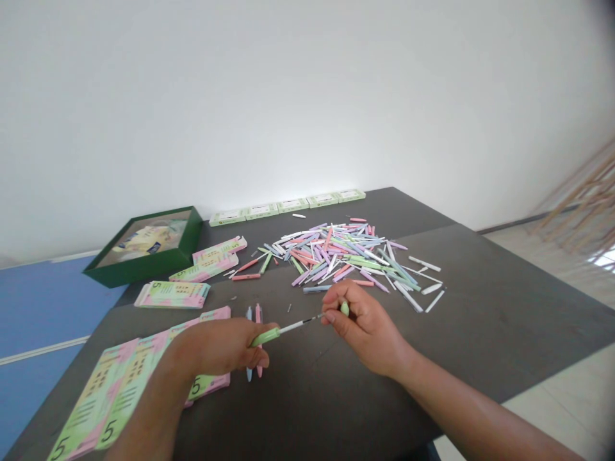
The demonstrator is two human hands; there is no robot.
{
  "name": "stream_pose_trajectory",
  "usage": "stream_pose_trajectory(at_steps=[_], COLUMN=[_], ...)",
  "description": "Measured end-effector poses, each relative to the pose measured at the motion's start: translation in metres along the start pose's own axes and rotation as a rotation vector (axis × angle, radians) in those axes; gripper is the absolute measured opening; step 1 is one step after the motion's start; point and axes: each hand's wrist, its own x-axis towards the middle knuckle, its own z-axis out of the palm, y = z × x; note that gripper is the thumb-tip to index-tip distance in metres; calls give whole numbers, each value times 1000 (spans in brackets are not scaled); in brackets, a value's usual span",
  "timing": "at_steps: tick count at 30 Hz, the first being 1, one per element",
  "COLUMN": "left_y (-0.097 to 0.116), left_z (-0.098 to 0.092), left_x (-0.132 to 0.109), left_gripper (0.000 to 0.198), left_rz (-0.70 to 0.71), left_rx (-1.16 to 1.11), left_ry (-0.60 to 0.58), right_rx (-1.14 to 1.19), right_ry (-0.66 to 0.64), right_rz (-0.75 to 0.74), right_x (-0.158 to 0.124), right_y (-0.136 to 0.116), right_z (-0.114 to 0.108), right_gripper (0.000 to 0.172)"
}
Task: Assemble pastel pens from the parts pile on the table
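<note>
My left hand (218,346) is closed on a light green pen barrel (266,337). A white refill (292,326) sticks out of the barrel toward the right, with its thin dark tip at my other fingers. With thumb and forefinger, my right hand (362,328) pinches at that tip; whether a spring is there is too small to tell. A short green pen piece (344,308) also sits in my right hand's curled fingers. Just beyond my left fingers, a blue pen (248,315) and a pink pen (259,314) lie side by side on the dark table (307,410).
A large heap of pastel pen parts (336,253) covers the table's far middle. Printed cartons (120,390) lie at the left, beside a green box (144,262) holding plastic packaging. Several pale green boxes (293,205) line the wall. Loose white tubes (425,263) lie right of the heap.
</note>
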Motion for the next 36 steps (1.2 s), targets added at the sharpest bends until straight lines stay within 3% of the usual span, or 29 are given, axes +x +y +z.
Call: stream_pose_trajectory(at_steps=[9,19,25,29,34,36], left_y=[4,9,8,4,5,6], left_z=[0,2,0,-1,-1,-1], left_x=[-2,-1,-5,-6,-7,-6], left_gripper=[36,30,27,38,34,35], left_rz=[-21,-6,7,4,-7,-11], left_rx=[-6,9,8,-5,27,31], left_ry=[-1,-1,-5,24,15,12], right_rx=[-215,-368,-273,-200,16,160], right_ry=[-6,-122,-110,-118,10,1], right_rz=[-59,-189,-188,-161,-59,14], right_x=[2,3,2,-3,-6,-4], right_y=[-7,-13,-13,-10,6,14], right_z=[-1,3,5,3,-7,-9], right_gripper=[15,16,25,35,21,19])
